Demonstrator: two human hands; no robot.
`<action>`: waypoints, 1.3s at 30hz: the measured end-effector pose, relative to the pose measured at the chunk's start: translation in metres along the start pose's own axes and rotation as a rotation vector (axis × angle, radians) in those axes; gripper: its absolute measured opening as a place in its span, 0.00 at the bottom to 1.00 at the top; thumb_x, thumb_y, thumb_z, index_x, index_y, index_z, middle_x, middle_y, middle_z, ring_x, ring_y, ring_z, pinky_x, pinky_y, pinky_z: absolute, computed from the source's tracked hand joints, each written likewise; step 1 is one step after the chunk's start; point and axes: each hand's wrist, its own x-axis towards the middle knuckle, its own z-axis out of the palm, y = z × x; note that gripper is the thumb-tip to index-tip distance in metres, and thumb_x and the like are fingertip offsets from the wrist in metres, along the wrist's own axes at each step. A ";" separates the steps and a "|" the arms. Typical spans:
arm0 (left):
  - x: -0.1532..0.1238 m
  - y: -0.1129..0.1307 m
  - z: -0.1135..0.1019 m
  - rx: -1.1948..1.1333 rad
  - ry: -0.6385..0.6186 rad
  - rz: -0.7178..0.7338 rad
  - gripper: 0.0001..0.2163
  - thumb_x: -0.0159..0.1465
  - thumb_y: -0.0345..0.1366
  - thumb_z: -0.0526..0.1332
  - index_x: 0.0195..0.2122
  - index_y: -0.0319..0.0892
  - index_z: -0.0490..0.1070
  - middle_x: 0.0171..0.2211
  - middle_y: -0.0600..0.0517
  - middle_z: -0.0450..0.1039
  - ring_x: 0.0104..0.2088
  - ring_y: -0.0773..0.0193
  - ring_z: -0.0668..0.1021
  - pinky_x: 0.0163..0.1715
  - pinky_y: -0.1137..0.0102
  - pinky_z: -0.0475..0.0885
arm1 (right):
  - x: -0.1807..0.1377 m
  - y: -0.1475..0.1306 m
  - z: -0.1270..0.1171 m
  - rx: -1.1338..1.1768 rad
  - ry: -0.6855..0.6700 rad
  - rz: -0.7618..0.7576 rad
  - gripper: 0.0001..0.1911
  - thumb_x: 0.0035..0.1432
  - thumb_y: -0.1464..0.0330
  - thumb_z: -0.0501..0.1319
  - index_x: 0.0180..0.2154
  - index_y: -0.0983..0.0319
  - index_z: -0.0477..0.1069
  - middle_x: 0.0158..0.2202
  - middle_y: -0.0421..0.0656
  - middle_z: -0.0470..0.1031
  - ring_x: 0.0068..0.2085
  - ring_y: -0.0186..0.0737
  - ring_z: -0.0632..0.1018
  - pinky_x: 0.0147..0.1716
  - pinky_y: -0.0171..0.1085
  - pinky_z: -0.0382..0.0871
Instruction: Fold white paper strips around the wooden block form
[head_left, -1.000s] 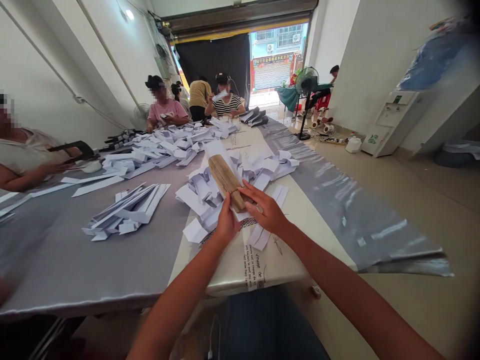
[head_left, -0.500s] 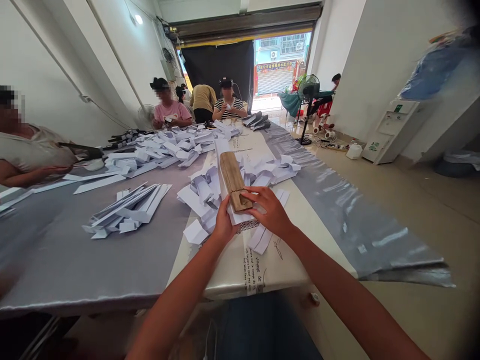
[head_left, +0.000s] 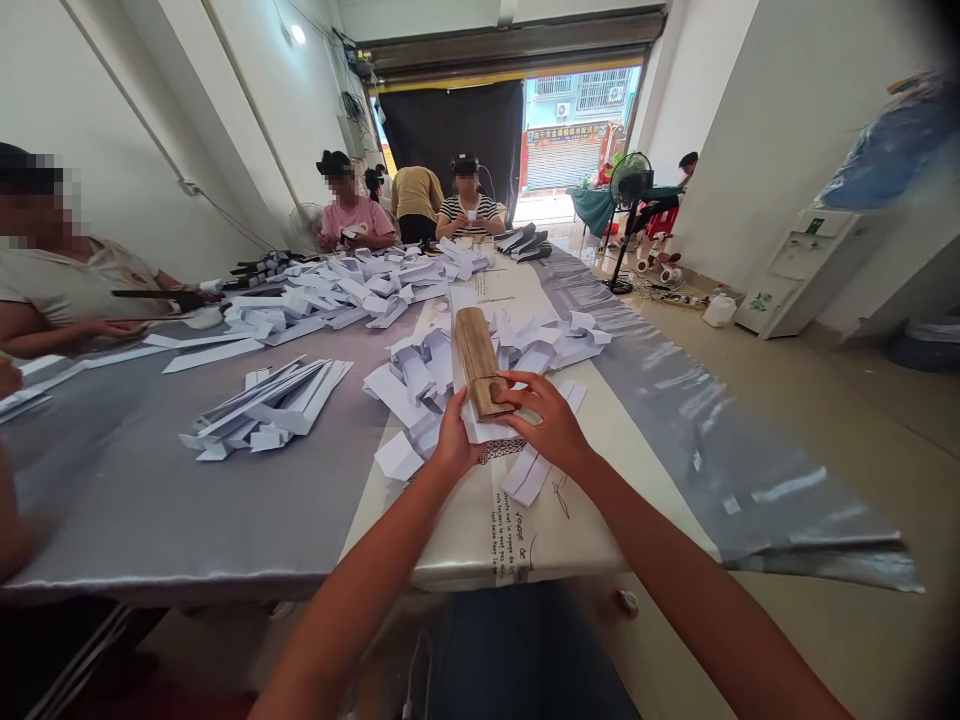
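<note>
A long flat wooden block (head_left: 478,358) lies lengthwise on a strip of white paper (head_left: 481,428) in front of me. My right hand (head_left: 547,420) curls its fingers over the block's near end and grips it. My left hand (head_left: 452,443) pinches the paper's left edge against the side of the block. Loose folded white paper pieces (head_left: 416,375) are heaped just beyond and to both sides of the block.
The long table (head_left: 150,510) has a grey satin cloth and a white printed runner (head_left: 525,520). More paper piles (head_left: 266,410) lie to the left. Several people sit along the left side and far end. A standing fan (head_left: 628,185) stands on the floor to the right.
The block has swung from slanted to nearly straight away from me. My right hand has closed over its near end, and the view has shifted slightly.
</note>
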 end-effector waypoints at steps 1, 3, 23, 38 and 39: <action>0.000 0.000 0.000 0.003 0.009 0.007 0.17 0.62 0.43 0.51 0.43 0.39 0.73 0.38 0.48 0.76 0.41 0.59 0.77 0.41 0.65 0.72 | 0.000 0.000 0.000 0.002 -0.004 0.005 0.11 0.55 0.71 0.63 0.41 0.53 0.73 0.52 0.42 0.69 0.52 0.43 0.71 0.52 0.48 0.67; 0.000 0.000 0.000 0.004 0.025 0.009 0.17 0.62 0.43 0.52 0.42 0.39 0.73 0.38 0.48 0.76 0.40 0.59 0.77 0.40 0.66 0.72 | -0.001 0.000 0.001 -0.003 -0.010 0.009 0.11 0.55 0.71 0.63 0.41 0.53 0.73 0.52 0.42 0.69 0.52 0.44 0.71 0.52 0.48 0.67; 0.003 -0.008 -0.006 0.104 -0.045 0.048 0.17 0.59 0.43 0.59 0.46 0.39 0.70 0.40 0.46 0.77 0.43 0.56 0.78 0.46 0.61 0.71 | 0.000 -0.002 -0.005 -0.119 -0.097 -0.013 0.13 0.56 0.68 0.62 0.44 0.55 0.71 0.53 0.44 0.69 0.52 0.46 0.71 0.51 0.48 0.68; -0.003 0.000 -0.002 0.061 -0.055 0.046 0.14 0.61 0.43 0.56 0.44 0.42 0.71 0.39 0.48 0.78 0.42 0.54 0.79 0.41 0.63 0.74 | 0.003 -0.001 -0.017 0.086 -0.261 -0.004 0.36 0.50 0.74 0.64 0.59 0.50 0.56 0.63 0.42 0.59 0.61 0.45 0.63 0.54 0.48 0.65; -0.003 0.001 -0.002 0.065 -0.055 0.036 0.15 0.61 0.43 0.56 0.45 0.42 0.71 0.40 0.48 0.77 0.43 0.53 0.79 0.40 0.63 0.74 | 0.003 -0.001 -0.016 0.100 -0.253 0.005 0.36 0.50 0.73 0.64 0.59 0.49 0.57 0.62 0.42 0.59 0.60 0.45 0.64 0.52 0.47 0.68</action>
